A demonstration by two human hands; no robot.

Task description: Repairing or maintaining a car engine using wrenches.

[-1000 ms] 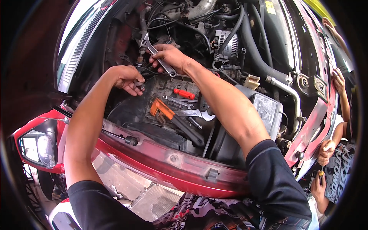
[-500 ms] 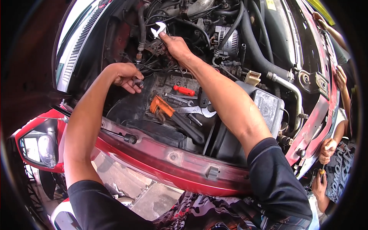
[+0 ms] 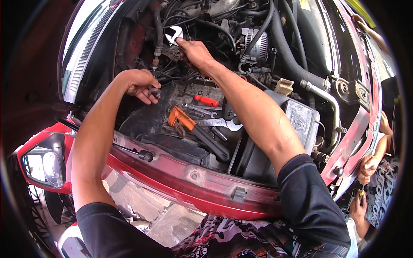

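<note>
Your right hand (image 3: 197,55) holds a silver metal wrench with an open curved head (image 3: 179,32) — the fingers are closed around it, and this head appears just beside a black rubber hose (image 3: 158,38); whether they touch, I cannot tell. Your left hand (image 3: 141,85) has its fingers curled on a small dark metal piece (image 3: 155,91). Nearer to you, a red-handled screwdriver (image 3: 206,101) lies near an orange-and-black pipe wrench (image 3: 207,139) — inside the red car (image 3: 185,193).
</note>
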